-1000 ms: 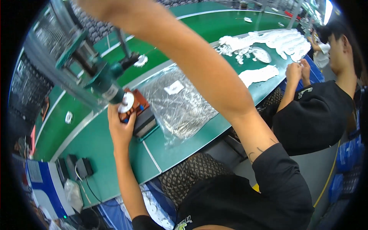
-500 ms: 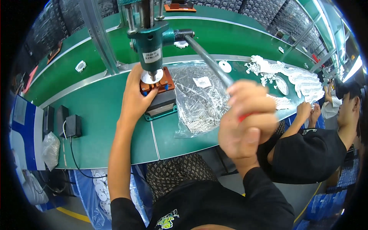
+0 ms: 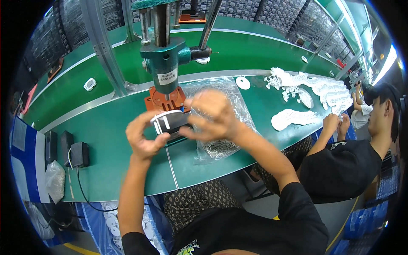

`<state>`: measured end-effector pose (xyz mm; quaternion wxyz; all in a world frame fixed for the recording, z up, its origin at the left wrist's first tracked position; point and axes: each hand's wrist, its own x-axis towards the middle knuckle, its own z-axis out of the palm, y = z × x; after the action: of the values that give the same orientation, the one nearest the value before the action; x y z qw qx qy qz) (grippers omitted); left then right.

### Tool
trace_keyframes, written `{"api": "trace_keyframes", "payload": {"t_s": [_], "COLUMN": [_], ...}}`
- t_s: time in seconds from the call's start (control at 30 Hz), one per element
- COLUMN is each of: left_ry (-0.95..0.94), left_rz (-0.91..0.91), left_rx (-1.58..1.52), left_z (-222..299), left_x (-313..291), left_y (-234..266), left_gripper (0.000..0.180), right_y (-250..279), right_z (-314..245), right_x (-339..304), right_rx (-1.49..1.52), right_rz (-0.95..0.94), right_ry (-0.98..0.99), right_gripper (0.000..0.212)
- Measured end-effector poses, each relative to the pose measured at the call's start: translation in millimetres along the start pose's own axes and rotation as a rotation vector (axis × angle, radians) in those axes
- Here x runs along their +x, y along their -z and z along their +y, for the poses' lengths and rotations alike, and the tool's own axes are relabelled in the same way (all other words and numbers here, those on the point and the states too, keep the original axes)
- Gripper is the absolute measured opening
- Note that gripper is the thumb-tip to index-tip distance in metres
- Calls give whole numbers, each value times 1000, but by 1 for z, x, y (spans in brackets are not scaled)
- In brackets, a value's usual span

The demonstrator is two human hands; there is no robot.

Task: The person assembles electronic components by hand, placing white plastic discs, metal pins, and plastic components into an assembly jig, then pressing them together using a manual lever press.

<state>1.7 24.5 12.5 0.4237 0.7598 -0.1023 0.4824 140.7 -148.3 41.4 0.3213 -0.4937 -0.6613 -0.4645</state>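
A white round disc (image 3: pixel 169 114) with small prongs on its underside is tilted up in front of the press. My left hand (image 3: pixel 144 136) grips its left edge between thumb and fingers. On the disc's other side is my right hand (image 3: pixel 216 114), smeared by motion; whether its fingers touch the disc I cannot tell. Just behind the disc, the orange fixture (image 3: pixel 163 100) sits beneath the ram of the green hand press (image 3: pixel 163 63). The press lever (image 3: pixel 211 23) points upward. Beside the press, partly under my right hand, lies a clear bag of small metal pins (image 3: pixel 219 146).
Stacked white parts (image 3: pixel 293 119) and a heap of white pieces (image 3: pixel 331 91) lie to the right, near a co-worker (image 3: pixel 340 165). Black power adapters (image 3: pixel 79 154) and a small plastic bag (image 3: pixel 55 180) are at the left. A metal post (image 3: pixel 102 46) stands behind.
My right hand has let go of the lever, which has swung up, and moved left to the disc. My left hand has brought the disc off the fixture toward me. The ram has risen.
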Motion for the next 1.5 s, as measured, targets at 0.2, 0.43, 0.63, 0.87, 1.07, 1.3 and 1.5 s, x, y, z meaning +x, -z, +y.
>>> {"api": "trace_keyframes", "payload": {"t_s": [0.2,0.43,0.63,0.87,1.07,1.3,1.5], "left_ry": [428,350,253,169,167,197,-16], "left_rz": [46,14,-56,-162,-185,-162,-131], "left_rx": [-364,-326,-271,-146,-125,-127,52], "left_z": [17,21,23,14,14,18,11], "left_x": [-26,-23,-27,-33,-32,-33,-22], "left_y": [-26,-39,-36,-33,-31,-34,-16], "left_gripper": [66,47,22,14,14,15,21], "right_y": [-4,41,79,76,70,66,64], "right_z": [-10,82,125,124,125,126,130], "right_x": [3,-37,-83,-95,-102,-117,-114], "right_rx": [-70,-361,-489,-406,-353,-372,-323], "right_rz": [-59,57,-393,-601,-653,-685,-654], "right_ry": [-104,-679,-1283,-1391,-1363,-1337,-1325], "right_gripper": [43,39,36,36,36,37,40]}}
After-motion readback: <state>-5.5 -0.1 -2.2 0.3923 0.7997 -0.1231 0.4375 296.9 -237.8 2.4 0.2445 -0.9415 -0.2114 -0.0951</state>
